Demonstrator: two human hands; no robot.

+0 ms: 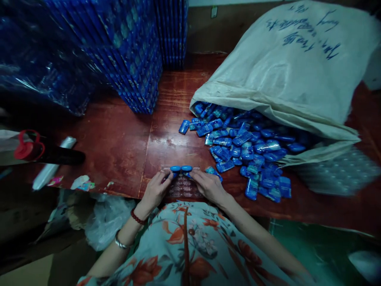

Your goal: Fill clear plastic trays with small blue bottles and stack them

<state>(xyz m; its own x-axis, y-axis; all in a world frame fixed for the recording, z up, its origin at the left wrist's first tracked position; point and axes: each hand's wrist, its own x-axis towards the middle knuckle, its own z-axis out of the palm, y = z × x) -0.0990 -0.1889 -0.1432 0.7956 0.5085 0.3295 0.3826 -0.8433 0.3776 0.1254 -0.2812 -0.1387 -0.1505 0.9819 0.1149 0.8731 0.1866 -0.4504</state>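
A clear plastic tray (183,187) with moulded hollows lies at the table's front edge. Two blue packets (181,169) stand side by side in its far row, and more blue shows just below them. My left hand (157,186) is at the tray's left side, thumb and fingers closed on a small blue packet. From the right, my right hand (208,184) reaches over the tray, its fingertips closed on another blue packet, mostly hidden. A heap of blue packets (247,147) spills from a white sack (285,67) on the right.
Tall stacks of blue packs (131,51) stand at the back left, beside plastic-wrapped ones. A dark bottle (59,154) with a red lid lies at the left near a silvery roll (53,163). Clear trays (339,171) sit under the sack's right side on the reddish table (119,135).
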